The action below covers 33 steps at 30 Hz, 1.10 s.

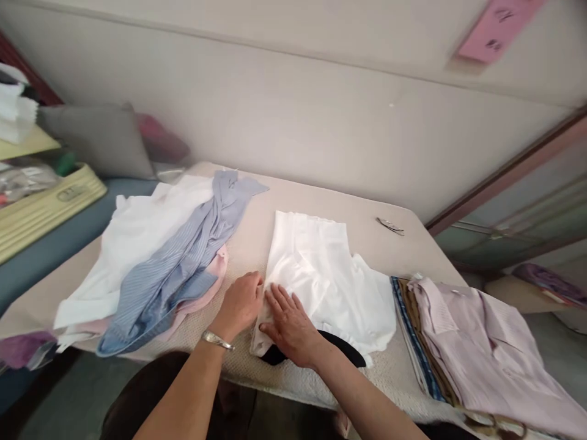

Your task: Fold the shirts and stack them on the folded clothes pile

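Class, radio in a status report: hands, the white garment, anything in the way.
Left hand closed on edge of white garment. Right hand flat on it. Black cloth underneath; shirt pile left, folded stack right.

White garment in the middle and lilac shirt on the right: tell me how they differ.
Colour: the white garment is plain white; the lilac shirt is pale purple.
Contact: the left hand grips and the right hand presses the white garment's near edge; the lilac shirt is untouched.
Support: the white garment lies on the table, partly over a black item; the lilac shirt tops a stack of folded clothes.
Both are spread flat.
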Available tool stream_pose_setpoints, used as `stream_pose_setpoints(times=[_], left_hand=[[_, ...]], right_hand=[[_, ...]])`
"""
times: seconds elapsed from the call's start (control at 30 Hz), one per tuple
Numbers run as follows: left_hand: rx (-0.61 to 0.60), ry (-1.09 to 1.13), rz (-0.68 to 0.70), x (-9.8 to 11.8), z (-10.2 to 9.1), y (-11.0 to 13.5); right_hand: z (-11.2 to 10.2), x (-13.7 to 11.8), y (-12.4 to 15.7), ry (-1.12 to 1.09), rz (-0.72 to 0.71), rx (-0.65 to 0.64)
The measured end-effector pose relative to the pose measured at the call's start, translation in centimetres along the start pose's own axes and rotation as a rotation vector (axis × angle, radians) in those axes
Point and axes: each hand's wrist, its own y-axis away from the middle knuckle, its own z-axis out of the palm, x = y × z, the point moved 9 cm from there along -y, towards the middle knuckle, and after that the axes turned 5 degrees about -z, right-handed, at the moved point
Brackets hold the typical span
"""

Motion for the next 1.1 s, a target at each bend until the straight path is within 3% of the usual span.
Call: stream_pose_setpoints(times=[0.1, 0.17, 0.23, 0.33, 0.43, 0.5, 0.57, 0.7, 0.9, 1.1], left_hand=[[0.041, -0.024, 0.026, -0.6, 0.4, -0.7], [0.09, -0.014, 0.072, -0.5, 0.5, -0.9], [0.132, 0.015, 0.136, 0.4, 0.7, -1.0], [0.111, 0.059, 0.232, 4.1, 1.9, -2.2], [0.013, 0.113, 0.23, 10.0, 4.2, -5.9], [-0.034, 0.14, 0.149, 14.2, 6.0, -9.4], [-0.033, 0.131, 0.102, 18.6, 7.8, -13.1], [-0.047, 0.103, -0.053, 24.4, 11.8, -19.5], [-0.02, 0.065, -0.25, 26.8, 15.7, -24.1], [-0.032, 0.125, -0.269, 26.4, 16.7, -25.4]], right_hand=[[-5.3, 2.4, 4.5, -0.003, 0.083, 0.138], [-8.4, 6.8, 9.4, 0.062, 0.358, 0.257], [-9.5, 12.0, 15.1, 0.109, 0.674, 0.31], [-7.5, 17.9, 21.8, -0.058, 0.919, 0.402], [-2.9, 21.6, 25.1, -0.712, 1.036, 0.689], [-0.5, 22.3, 25.4, -1.118, 1.057, 0.893], [0.5, 22.2, 24.7, -1.317, 1.059, 0.992], [0.3, 21.6, 21.6, -1.43, 0.979, 0.951], [-0.8, 21.9, 18.7, -1.374, 0.785, 0.945], [-3.2, 21.5, 19.3, -0.906, 0.748, 0.977]])
